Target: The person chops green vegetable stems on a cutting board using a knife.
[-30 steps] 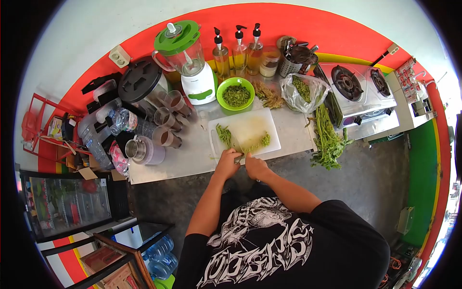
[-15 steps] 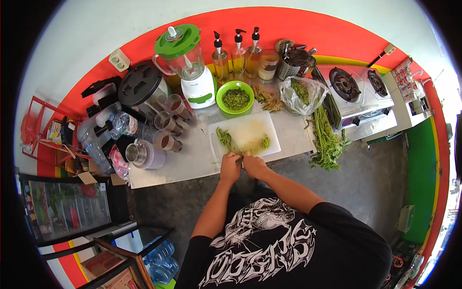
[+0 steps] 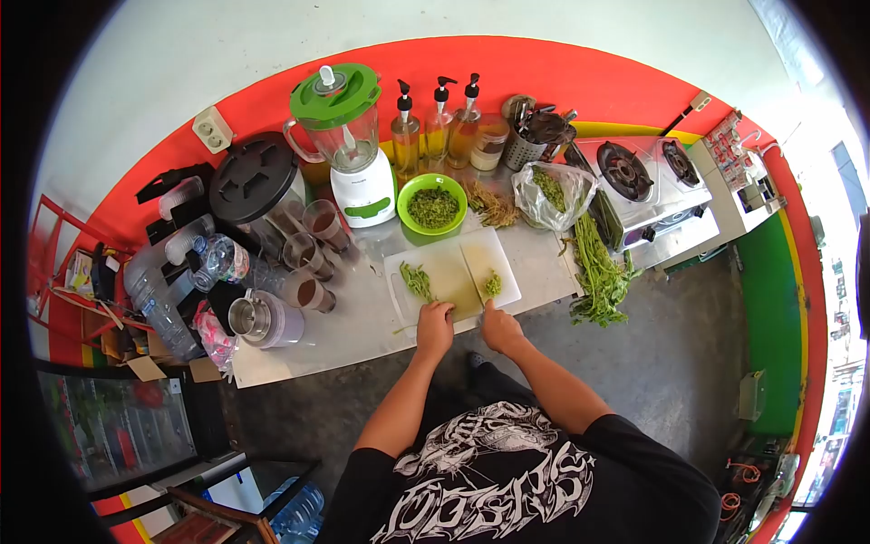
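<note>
The chopped greens (image 3: 492, 285) now lie bunched right of the knife (image 3: 472, 276) on the cutting board (image 3: 497, 250) by the front edge of the tabletop (image 3: 358, 337), the right hand (image 3: 500, 327), grip closed on the knife, apart from the left hand (image 3: 435, 328), its grip unclear, with a stove (image 3: 654, 204) near the right end before a red wall (image 3: 535, 72).

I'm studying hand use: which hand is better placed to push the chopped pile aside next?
Right, I'd judge: the right hand holds the knife, its blade beside the chopped pile. The left hand is nearer the leafy sprigs.
</note>
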`<action>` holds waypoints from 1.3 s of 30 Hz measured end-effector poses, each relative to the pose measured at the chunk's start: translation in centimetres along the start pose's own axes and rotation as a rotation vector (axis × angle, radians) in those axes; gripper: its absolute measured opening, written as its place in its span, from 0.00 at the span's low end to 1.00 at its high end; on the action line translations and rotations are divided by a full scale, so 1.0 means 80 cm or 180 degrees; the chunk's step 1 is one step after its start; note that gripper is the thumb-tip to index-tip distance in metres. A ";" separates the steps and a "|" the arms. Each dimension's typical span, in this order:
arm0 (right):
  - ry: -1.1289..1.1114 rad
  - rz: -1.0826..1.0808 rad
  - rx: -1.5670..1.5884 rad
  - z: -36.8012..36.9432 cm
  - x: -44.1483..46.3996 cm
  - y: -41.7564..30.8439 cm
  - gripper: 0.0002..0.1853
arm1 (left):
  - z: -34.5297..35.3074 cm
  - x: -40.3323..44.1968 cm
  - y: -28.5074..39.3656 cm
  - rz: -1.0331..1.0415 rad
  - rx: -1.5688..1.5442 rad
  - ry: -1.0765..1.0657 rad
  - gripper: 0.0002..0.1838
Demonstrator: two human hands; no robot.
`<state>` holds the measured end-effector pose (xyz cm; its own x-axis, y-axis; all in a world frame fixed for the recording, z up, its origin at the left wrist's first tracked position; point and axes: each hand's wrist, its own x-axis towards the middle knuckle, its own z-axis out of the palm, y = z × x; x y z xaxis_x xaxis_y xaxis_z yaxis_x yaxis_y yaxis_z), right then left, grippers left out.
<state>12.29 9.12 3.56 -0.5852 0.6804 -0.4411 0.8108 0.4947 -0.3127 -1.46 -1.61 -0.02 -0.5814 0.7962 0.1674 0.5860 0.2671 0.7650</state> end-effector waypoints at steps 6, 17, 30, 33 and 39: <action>0.0021 0.0169 0.0200 -0.008 -0.025 -0.020 0.18 | 0.006 0.006 0.001 0.0241 -0.0122 -0.0136 0.09; -0.0327 -0.0064 0.0165 0.005 -0.039 -0.017 0.20 | -0.019 0.000 0.020 0.0577 0.0461 -0.0388 0.18; -0.0515 -0.0471 0.0460 0.004 -0.013 -0.004 0.20 | 0.001 0.006 0.021 -0.0031 0.0128 -0.0327 0.12; -0.0518 -0.0568 0.0422 0.002 -0.003 -0.005 0.21 | 0.003 -0.002 0.024 -0.0079 0.0230 -0.0253 0.12; -0.0419 -0.0519 0.0446 0.006 -0.009 -0.006 0.21 | 0.000 -0.001 0.025 0.0000 0.0264 -0.0304 0.11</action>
<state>12.37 8.12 3.61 -0.7101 0.5169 -0.4780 0.7039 0.5062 -0.4983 -0.25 -1.13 1.45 -0.5273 0.8433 0.1043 0.6330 0.3079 0.7103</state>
